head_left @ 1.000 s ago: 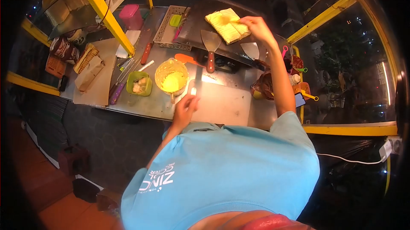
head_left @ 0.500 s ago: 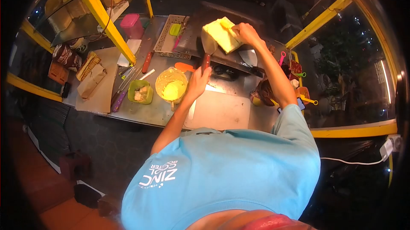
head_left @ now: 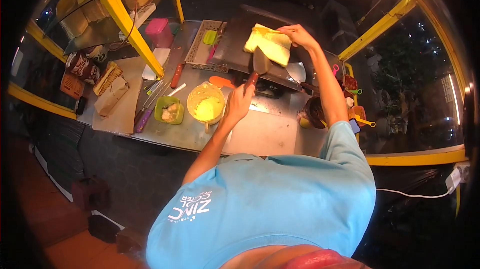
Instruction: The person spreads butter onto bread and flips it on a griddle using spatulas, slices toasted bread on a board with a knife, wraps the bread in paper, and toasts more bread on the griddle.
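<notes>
My left hand [head_left: 239, 103] is closed round the wooden handle of a metal turner [head_left: 261, 63], its blade angled up against the near side of a yellow-coated bread slice [head_left: 276, 48]. The bread is tilted above the dark griddle [head_left: 235, 44]. At its far right edge my right hand [head_left: 299, 35] is closed on a slim yellow spreader [head_left: 270, 31], which lies along the top of the slice; its exact shape is unclear. Left of my left forearm stands a tub of yellow spread [head_left: 206, 106].
A green container [head_left: 169, 110], a perforated basket [head_left: 192, 51], another wooden-handled tool [head_left: 177, 75] and a white board [head_left: 265, 134] are on the counter. A second metal blade [head_left: 297, 71] rests by the griddle's right end. Yellow posts [head_left: 120, 19] frame the stall.
The bread has turned and tilted, and the turner blade has swung to the right in front of it. My right hand has moved slightly to the right with the spreader.
</notes>
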### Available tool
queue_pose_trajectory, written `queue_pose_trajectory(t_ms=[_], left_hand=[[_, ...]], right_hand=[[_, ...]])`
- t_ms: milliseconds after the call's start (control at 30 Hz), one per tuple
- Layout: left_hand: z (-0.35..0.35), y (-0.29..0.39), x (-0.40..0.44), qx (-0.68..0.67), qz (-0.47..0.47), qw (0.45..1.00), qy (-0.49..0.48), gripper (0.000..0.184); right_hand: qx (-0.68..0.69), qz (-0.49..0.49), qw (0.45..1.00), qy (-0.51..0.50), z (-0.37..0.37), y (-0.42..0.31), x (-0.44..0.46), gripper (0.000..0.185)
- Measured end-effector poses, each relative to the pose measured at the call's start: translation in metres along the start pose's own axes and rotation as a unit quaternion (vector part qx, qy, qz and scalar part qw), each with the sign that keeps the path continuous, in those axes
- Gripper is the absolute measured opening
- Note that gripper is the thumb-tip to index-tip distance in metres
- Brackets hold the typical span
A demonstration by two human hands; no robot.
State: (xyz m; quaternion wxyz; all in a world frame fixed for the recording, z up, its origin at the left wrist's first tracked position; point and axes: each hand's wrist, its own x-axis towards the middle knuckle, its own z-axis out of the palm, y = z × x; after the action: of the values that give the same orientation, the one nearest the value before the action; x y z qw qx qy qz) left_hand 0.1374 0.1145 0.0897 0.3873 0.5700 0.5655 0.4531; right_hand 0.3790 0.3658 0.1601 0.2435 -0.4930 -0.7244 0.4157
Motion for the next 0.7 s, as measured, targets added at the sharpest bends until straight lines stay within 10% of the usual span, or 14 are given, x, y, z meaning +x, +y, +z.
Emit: queue_pose_trajectory(t_ms=[400, 467, 500, 533, 700], left_hand=[[-0.066, 0.034, -0.012, 0.078, 0.015, 0.994, 0.07, 0.041], [-0.07, 0.021, 0.022, 0.081, 0.018, 0.995, 0.061, 0.042], [-0.069, 0.013, 0.034, 0.082, 0.026, 0.995, 0.055, 0.042], [-0.066, 0.01, 0.037, 0.083, 0.026, 0.995, 0.055, 0.042], [-0.058, 0.015, 0.041, 0.111, 0.033, 0.992, 0.039, 0.043]], right_hand=[[0.044, 0.032, 0.988, 0.146, 0.012, -0.005, -0.017, 0.027], [-0.074, -0.129, 0.965, 0.214, 0.031, 0.031, 0.006, 0.026], [-0.084, 0.035, 0.987, 0.133, 0.038, -0.005, -0.01, 0.025], [-0.105, -0.199, 0.957, 0.185, 0.057, 0.0, -0.004, 0.026], [-0.019, -0.004, 0.992, 0.127, 0.041, -0.023, -0.034, 0.024]])
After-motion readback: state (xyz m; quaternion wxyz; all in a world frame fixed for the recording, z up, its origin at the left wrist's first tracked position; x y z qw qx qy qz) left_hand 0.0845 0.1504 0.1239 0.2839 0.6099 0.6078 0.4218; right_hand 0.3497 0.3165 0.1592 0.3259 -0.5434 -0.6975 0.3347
